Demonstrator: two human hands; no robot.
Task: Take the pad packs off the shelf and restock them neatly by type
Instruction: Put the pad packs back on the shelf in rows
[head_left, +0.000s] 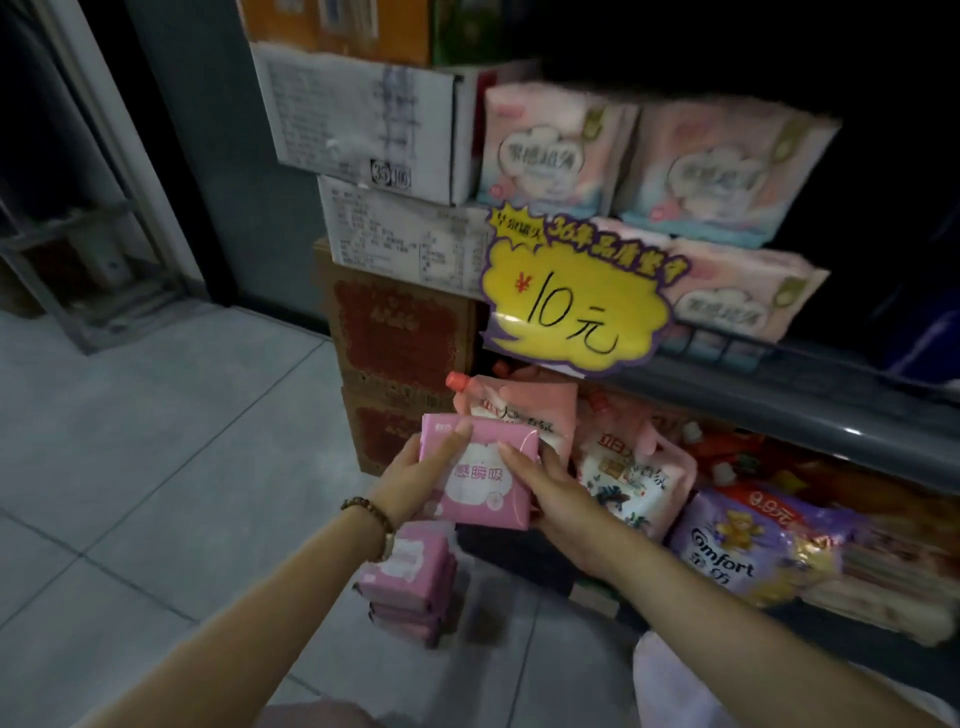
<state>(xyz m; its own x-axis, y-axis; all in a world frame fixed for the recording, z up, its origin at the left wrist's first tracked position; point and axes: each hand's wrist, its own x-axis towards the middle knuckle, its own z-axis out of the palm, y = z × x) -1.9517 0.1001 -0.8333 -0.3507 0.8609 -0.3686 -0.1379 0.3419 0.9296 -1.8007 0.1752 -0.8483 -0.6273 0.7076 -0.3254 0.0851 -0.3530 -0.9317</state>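
Both hands are on one deep pink pad pack, held in the air just below the yellow price sign and in front of the lower shelf goods. The left hand grips its left edge, thumb laid across the front near the top corner and fingers hidden behind. The right hand holds the right edge, with one finger stretched over the face; how the rest of its fingers lie cannot be told. Further below the sign, a small stack of matching pink packs stands on the tiled floor, so this looks like the clearing and sorting step: packs of one type are being gathered off the shelf before they go back. Directly behind and above the sign, paler packs of another kind lie on the upper shelf in loose, tilted piles. Below and to the right of the sign sit spouted refill pouches and a purple softener bag; to its left rise stacked cardboard boxes. The next move probably calls for lowering this pack squarely onto the floor stack, edges lined up and face the same way, then letting go gently so that the pile does not topple.
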